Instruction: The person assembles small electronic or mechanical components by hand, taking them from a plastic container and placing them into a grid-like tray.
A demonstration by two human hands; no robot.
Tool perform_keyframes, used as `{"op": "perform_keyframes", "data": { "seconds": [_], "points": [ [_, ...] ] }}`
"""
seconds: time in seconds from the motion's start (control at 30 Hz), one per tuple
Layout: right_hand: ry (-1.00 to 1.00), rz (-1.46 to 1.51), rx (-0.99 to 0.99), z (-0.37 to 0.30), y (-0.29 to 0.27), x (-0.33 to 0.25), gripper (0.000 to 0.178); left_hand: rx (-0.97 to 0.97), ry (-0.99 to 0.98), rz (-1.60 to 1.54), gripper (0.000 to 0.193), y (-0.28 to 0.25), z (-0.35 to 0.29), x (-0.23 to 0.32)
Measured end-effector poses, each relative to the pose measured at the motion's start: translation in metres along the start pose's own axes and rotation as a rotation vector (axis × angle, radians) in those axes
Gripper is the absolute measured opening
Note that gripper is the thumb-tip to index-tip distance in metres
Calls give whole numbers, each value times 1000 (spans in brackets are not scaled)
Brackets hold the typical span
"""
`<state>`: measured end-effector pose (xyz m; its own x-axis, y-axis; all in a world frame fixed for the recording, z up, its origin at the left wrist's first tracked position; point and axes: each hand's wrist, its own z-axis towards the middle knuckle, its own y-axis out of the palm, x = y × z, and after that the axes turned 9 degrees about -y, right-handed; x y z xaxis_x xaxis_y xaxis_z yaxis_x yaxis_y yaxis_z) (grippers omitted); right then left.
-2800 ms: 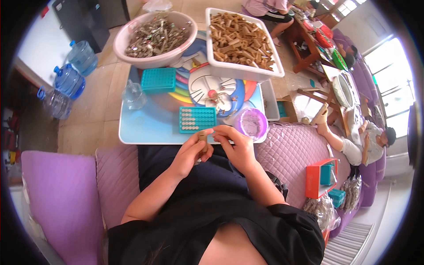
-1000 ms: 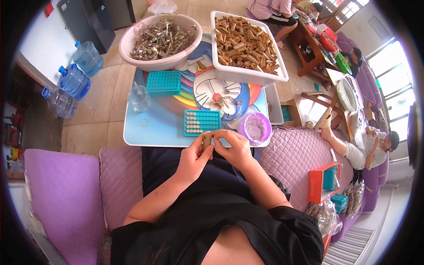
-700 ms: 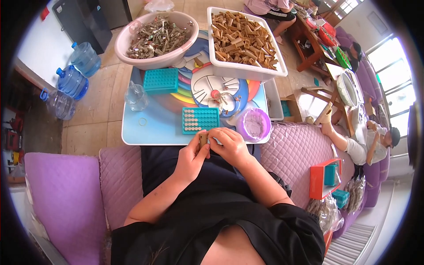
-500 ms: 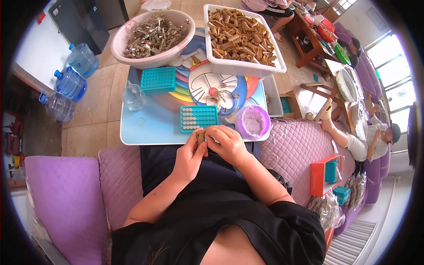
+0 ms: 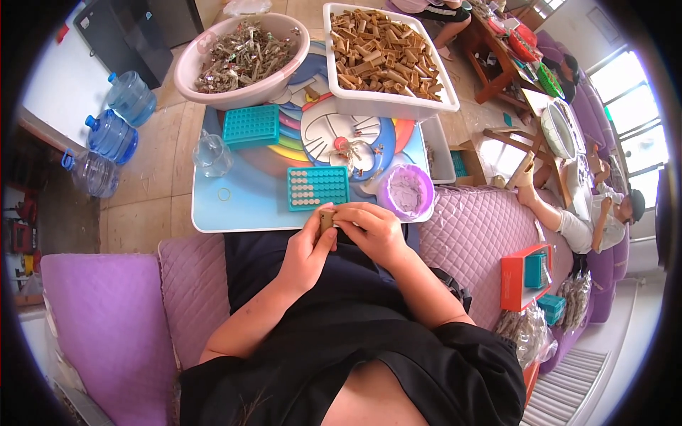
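Note:
Just over the table's near edge, my left hand (image 5: 307, 250) grips a small brown tube-like piece (image 5: 327, 219) between thumb and fingers. My right hand (image 5: 375, 231) is closed in a pinch against its right side; a tiny pale bit shows at those fingertips, too small to name. Directly beyond both hands lies a teal tray (image 5: 340, 186) with rows of round holes, its left part holding several pale discs. Right of it stands a purple tub (image 5: 428, 193) lined with a plastic bag, with pale material inside.
On the table (image 5: 256, 216) are another teal tray (image 5: 251, 126), a clear jug (image 5: 212, 157), small metal parts (image 5: 357, 157), a pink basin (image 5: 266, 89) of wrapped strips and a white bin (image 5: 387, 108) of brown pieces. A co-worker (image 5: 604, 220) sits far right.
The brown piece tilts slightly more and sits a little further right. My right hand's fingers have shifted slightly along its side; the view has moved a little.

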<state>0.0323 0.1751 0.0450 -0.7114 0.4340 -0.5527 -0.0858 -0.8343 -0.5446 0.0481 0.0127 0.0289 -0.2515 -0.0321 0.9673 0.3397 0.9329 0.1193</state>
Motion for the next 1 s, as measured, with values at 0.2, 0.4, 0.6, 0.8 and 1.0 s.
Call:
{"op": "perform_keyframes", "data": {
  "seconds": [0.2, 0.4, 0.6, 0.8, 1.0],
  "points": [
    [79, 298, -32, 8, -32, -13, 17, -376, -112, -128, 40, -12, -4, 25],
    [53, 410, -83, 2, -35, -14, 16, -565, -176, -194, 38, -12, -6, 28],
    [113, 473, -113, 6, -38, -16, 19, -564, -177, -163, 36, -14, -5, 32],
    [125, 756, -206, -4, -64, 12, 30, -744, -122, -172, 47, -11, 2, 21],
    [341, 968, 832, -41, -133, 117, 25, -519, -140, -417, 53, -19, 17, 19]
  ]
}}
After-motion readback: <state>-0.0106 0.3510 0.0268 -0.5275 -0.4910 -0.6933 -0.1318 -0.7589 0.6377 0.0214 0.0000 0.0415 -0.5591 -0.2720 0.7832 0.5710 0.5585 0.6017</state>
